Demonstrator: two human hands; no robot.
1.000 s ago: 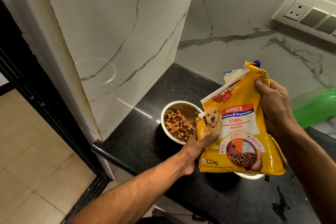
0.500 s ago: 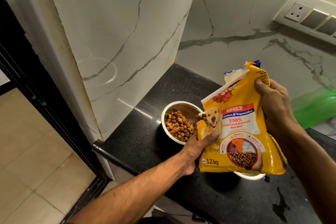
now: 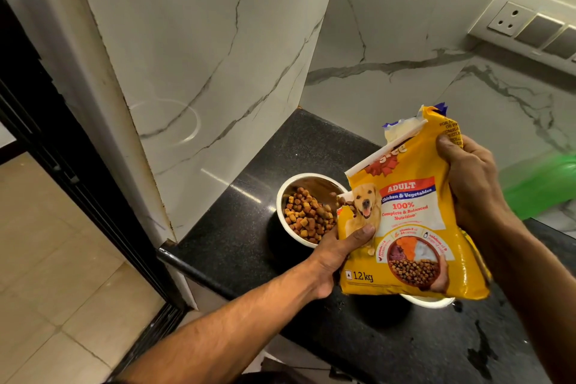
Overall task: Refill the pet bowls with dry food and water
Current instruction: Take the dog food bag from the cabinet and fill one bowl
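A yellow dog-food bag [image 3: 414,227] is tilted over a steel bowl [image 3: 282,196] that holds a heap of brown kibble [image 3: 308,217]. Kibble spills from the bag's torn left corner into the bowl. My left hand [image 3: 339,246] grips the bag's lower left edge, thumb across the front. My right hand [image 3: 470,184] grips the bag's upper right side. A second white-rimmed bowl [image 3: 427,301] shows only as a sliver under the bag; its contents are hidden.
Both bowls stand on a black granite counter [image 3: 249,227] in a corner of white marble walls. A green plastic thing [image 3: 542,184] lies at the right. A socket panel [image 3: 523,28] is on the wall. Dark wet spots [image 3: 480,349] mark the counter's near right. Tiled floor lies below at the left.
The bag and both hands have stayed almost still. Kibble keeps falling and the heap in the bowl looks slightly fuller.
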